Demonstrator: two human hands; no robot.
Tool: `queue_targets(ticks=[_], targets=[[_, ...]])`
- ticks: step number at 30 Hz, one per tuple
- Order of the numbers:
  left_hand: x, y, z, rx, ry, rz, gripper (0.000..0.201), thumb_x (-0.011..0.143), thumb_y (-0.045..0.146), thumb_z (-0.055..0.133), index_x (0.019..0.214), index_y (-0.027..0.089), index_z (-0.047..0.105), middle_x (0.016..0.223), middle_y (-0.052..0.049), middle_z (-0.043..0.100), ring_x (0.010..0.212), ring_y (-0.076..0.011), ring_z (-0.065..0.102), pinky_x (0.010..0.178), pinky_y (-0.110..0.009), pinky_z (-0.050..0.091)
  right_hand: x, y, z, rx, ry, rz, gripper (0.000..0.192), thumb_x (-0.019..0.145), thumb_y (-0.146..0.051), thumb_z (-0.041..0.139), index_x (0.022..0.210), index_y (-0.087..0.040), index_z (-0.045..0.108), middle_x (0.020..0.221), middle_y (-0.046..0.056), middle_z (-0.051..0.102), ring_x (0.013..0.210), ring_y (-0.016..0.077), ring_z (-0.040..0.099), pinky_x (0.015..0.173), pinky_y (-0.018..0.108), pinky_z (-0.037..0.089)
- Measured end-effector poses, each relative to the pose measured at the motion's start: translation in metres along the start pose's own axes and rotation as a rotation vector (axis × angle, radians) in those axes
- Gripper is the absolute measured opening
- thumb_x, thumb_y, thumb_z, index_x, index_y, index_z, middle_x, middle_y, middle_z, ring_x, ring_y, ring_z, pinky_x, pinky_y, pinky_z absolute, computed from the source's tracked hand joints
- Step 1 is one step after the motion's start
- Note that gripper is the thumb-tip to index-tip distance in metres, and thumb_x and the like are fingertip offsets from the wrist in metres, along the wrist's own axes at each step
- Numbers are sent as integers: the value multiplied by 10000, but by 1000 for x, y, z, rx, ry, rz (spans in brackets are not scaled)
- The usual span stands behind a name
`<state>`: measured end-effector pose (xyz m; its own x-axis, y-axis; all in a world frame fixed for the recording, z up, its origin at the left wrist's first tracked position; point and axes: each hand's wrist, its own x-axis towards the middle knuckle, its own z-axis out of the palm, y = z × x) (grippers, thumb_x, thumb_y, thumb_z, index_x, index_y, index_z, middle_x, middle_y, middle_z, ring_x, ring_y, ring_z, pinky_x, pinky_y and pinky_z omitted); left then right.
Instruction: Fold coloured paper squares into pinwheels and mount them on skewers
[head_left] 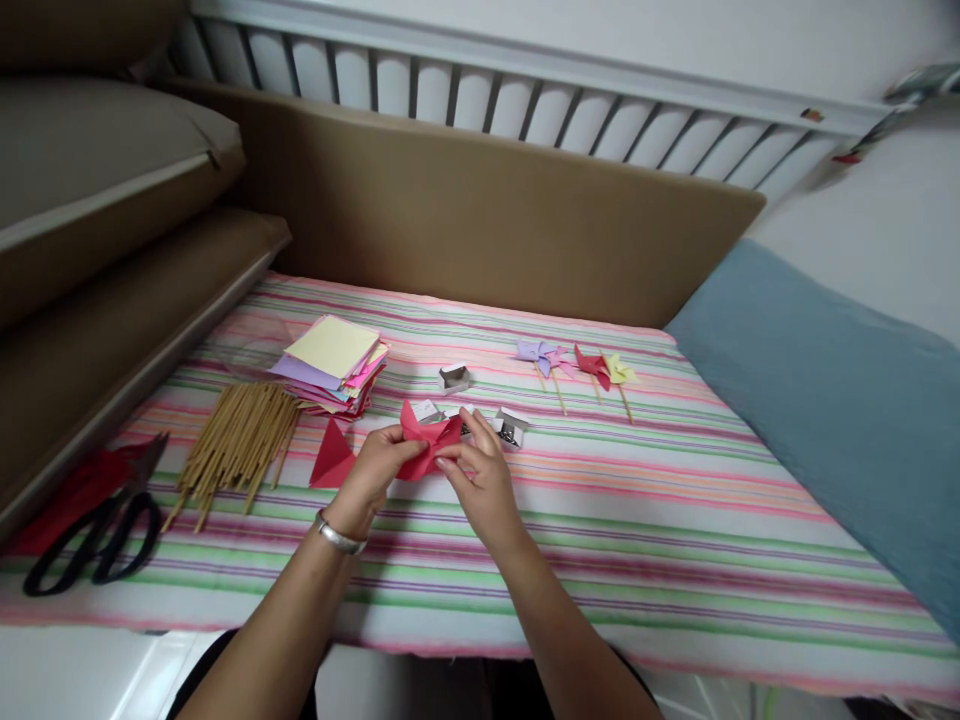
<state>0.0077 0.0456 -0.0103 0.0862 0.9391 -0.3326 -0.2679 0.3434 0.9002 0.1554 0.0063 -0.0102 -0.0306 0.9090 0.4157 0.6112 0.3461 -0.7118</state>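
A red paper pinwheel [427,436], its corners partly folded inward, is between my two hands above the striped cloth. My left hand [373,468] is closed on its left side, thumb on top. At its right side my right hand [486,478] pinches the paper with thumb and fingertips. Another piece of red paper [331,458], creased, lies just left of my left hand. Close beyond my hands are small open boxes: one white box [454,378] farther back, another box [512,428] with small dark metal pieces at the right, and a third partly hidden behind the pinwheel.
Stacked coloured paper squares [335,350] and a heap of thin wooden sticks [236,440] lie to the left. Black-handled scissors [101,535] rest near red material [71,495]. Several finished pinwheels [592,368] on sticks lie at the back right. A brown panel [480,220] stands behind.
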Motion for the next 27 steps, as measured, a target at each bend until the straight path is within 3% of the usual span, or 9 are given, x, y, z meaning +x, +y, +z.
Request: queue_targets(ticks=[6,20,27], targets=[[-5,-2,7,40,-77,17,205,491,249,771,637,129,694,587,-22,669,534,-128,561,567,-245,408,2,3,2,2,38,90,53,756,-205,623,726,-224,663,1376,80,462,1339,280,295,1039,527,289],[-7,3,5,-10,-170,-78,218,505,237,794,687,138,727,626,-23,692,546,-116,564,542,-217,395,3,-1,1,-69,35,96,63,759,-184,597,717,-203,640,1354,112,473,1318,280,322,1038,513,290],[-7,3,5,36,-209,-37,233,501,252,789,689,132,721,626,-19,679,560,-117,558,585,-230,403,3,0,3,-104,30,121,75,755,-175,590,695,-195,632,1335,126,490,1310,285,332,1033,502,303]])
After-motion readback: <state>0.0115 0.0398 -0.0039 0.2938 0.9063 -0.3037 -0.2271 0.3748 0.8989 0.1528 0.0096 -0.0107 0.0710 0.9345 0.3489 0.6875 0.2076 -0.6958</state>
